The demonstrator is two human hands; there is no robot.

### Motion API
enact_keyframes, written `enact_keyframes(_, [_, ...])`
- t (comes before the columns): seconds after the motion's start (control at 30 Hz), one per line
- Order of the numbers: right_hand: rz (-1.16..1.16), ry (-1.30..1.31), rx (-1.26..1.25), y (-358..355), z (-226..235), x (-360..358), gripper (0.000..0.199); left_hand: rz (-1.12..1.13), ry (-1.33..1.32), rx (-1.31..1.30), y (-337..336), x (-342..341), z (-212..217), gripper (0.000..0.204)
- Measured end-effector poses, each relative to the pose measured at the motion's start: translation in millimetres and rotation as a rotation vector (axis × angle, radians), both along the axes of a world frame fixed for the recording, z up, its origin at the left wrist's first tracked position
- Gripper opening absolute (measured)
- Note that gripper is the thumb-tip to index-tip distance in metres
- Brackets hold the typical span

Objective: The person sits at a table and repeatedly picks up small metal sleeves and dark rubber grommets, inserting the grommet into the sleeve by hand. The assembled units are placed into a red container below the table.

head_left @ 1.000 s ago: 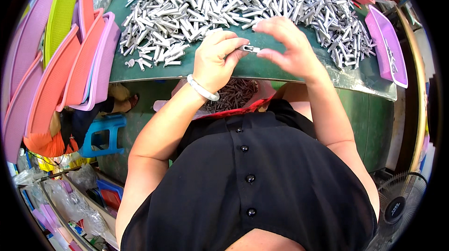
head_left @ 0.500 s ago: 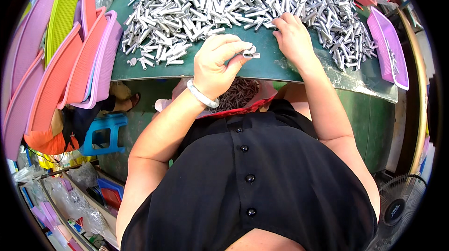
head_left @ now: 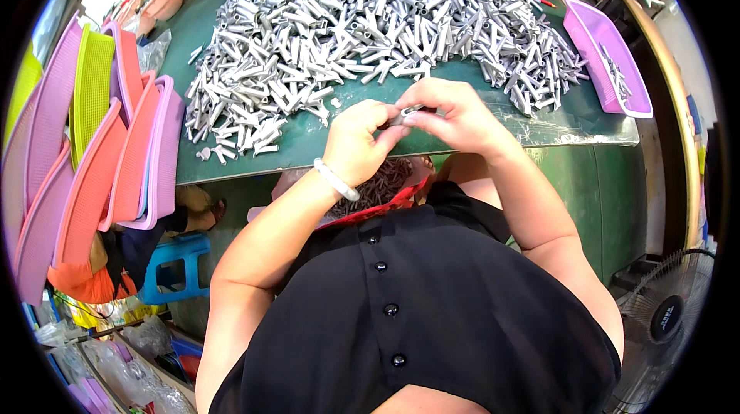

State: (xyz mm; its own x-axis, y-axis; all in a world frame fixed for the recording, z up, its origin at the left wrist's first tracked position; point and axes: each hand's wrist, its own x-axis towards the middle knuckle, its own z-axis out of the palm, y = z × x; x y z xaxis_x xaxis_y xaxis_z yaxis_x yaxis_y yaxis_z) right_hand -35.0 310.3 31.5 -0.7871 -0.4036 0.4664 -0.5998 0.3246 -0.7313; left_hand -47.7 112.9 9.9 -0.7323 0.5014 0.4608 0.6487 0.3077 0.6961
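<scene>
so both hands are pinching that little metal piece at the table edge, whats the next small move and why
Probably a short push with the right hand to seat the small grey metal piece against what the left hand pinches. Both hands meet on it just above the green table, so it looks like a fitting step. Whether the parts are already joined is too small to tell.

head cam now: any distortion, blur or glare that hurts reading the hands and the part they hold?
Head view: strong fisheye, the green table edge bows and a black rim cuts the corners. Light is even daylight with soft shadows. Left hand and right hand are sharp near centre; the small metal piece between them is mostly hidden by fingers. Mild sheen on the grey tube pile and on the plastic film at the table's right edge.
</scene>
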Motion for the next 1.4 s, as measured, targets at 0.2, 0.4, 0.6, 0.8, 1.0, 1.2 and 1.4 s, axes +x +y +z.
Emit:
enact_keyframes(0.2, [-0.641,0.025,-0.083,136.5,26.4,-14.4,0.018,0.128,0.240,-0.229,22.4,-38.6,1.4,0.037])
enact_keyframes(0.4, [-1.429,0.186,0.539,336.6,90.8,-6.2,0.032,0.200,0.268,-0.601,54.5,-68.7,0.9,0.035])
enact_keyframes(0.6, [-1.337,0.258,0.894,310.8,79.3,-7.7,0.038,0.211,0.285,-0.579,61.6,-77.2,-6.4,0.028])
enact_keyframes(0.8, [-0.663,0.324,0.518,133.7,12.0,-48.6,0.038,0.133,0.345,-0.382,49.8,-72.2,-9.1,0.023])
enact_keyframes(1.0, [-0.722,0.266,0.615,52.1,-8.6,-72.9,0.056,0.154,0.034,-0.091,29.0,-52.0,-3.5,0.013])
enact_keyframes(1.2, [-0.875,0.317,0.525,36.6,-20.9,-81.6,0.048,0.145,-0.131,0.122,4.8,-33.0,3.7,0.011])
enact_keyframes(1.4, [-0.812,0.348,0.487,31.7,-28.3,-75.0,0.039,0.148,0.050,0.112,-3.5,-13.7,14.7,0.013])
